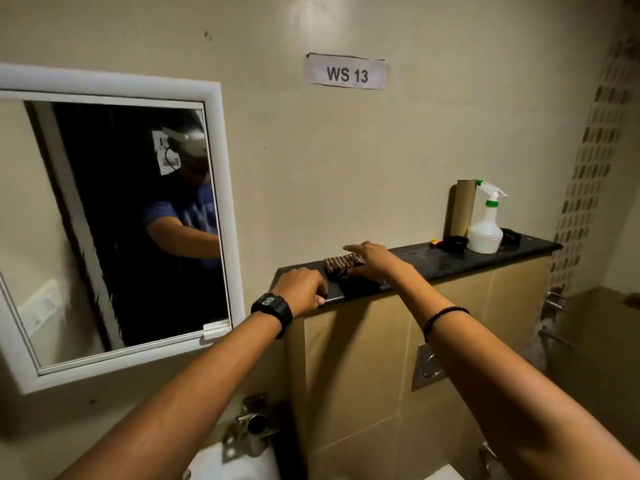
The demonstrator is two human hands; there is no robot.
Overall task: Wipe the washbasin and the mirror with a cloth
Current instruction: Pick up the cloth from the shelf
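Observation:
A folded checked cloth lies on the black stone ledge. My right hand rests on its right part, fingers stretched over it. My left hand curls over the ledge's left front edge, a black watch on its wrist. The white-framed mirror hangs on the wall at the left. Only a white corner of the washbasin shows at the bottom, with its steel tap above it.
A white spray bottle with a green collar, a cardboard tube and a small black dish stand at the ledge's right end. A steel flush plate sits in the tiled panel below. A label reading WS 13 is on the wall.

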